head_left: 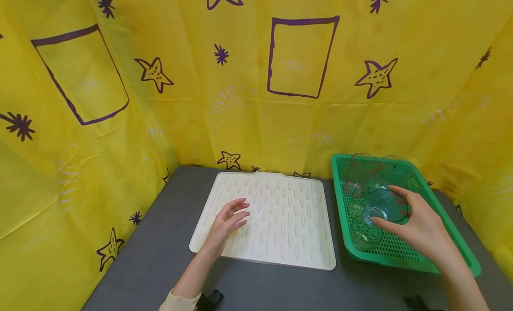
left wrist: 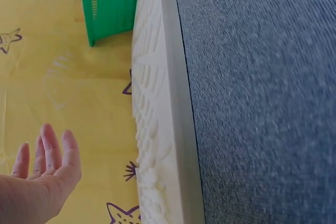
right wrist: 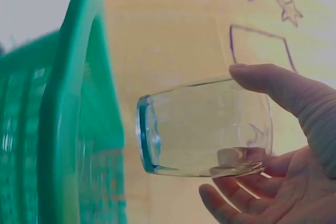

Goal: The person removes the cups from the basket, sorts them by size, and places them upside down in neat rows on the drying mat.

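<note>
My right hand (head_left: pixel 421 222) grips a clear, bluish drinking glass (head_left: pixel 385 206) above the green basket. In the right wrist view the glass (right wrist: pixel 194 129) is held between the thumb on one side and the fingers on the other, its thick base pointing away from the palm. Several other clear glasses stand in the basket, among them a tall one with a reddish rim (head_left: pixel 362 173) and a low one (head_left: pixel 365 234) at the near left. Over the white ridged drying mat (head_left: pixel 280 213) my left hand (head_left: pixel 224 228) hovers with relaxed, slightly bent fingers, holding nothing.
The green plastic basket (head_left: pixel 445 222) sits right of the mat on a dark grey table (head_left: pixel 160 248). A yellow curtain (head_left: pixel 240 124) with purple starfish drawings hangs behind and along both sides. The mat's raised edge (left wrist: pixel 181 129) runs along the grey surface.
</note>
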